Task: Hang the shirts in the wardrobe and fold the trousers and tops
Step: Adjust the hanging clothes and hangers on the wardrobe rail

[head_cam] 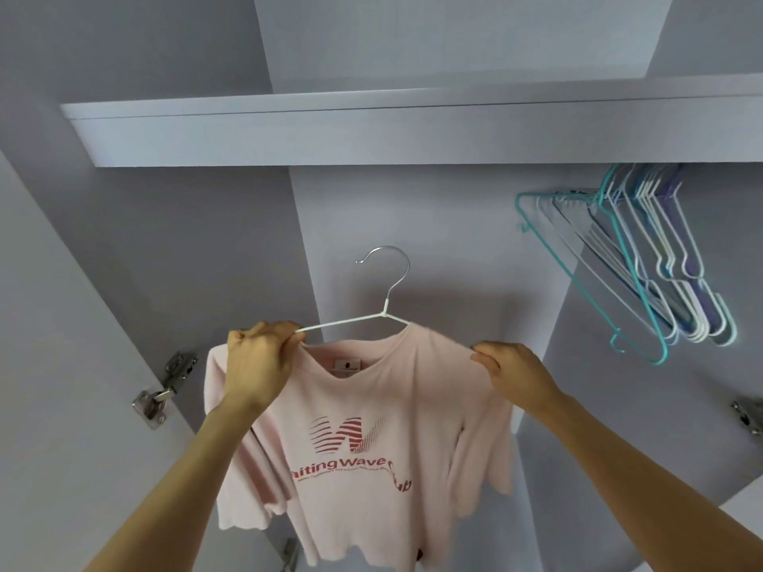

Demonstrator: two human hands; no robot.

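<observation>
Print: the pink shirt carries a red striped "M"-like logo on the chest, and below it red letters that read "aiting Wave"; the first letter is hidden by the left forearm, and a fold breaks up the end, where "ub" shows lower down. A line of smaller red print under it is too blurred to read.
Neck label: a small white tag inside the collar shows a dark mark that looks like an "L".
Shirt position: it hangs in front of the open wardrobe, held up in the air, below the shelf and left of the empty hangers.
Shirt axis: long axis runs top to bottom, collar up, hem down, printed front facing the camera; the shoulders run left to right, slightly tilted.
Hanger: a white wire hanger with a silver hook stands upright above the collar; the hook opens to the left. Its right arm is inside the shirt's shoulder, its left arm bare.
Left hand: fingers curled, pinching the end of the hanger's left arm together with the collar edge.
Right hand: fingers pressed together, pinching the shirt's right shoulder.
Empty hangers: a bunch in teal, white and purple hangs at upper right, well apart from the shirt.
Hinge: metal, on the left door.
</observation>
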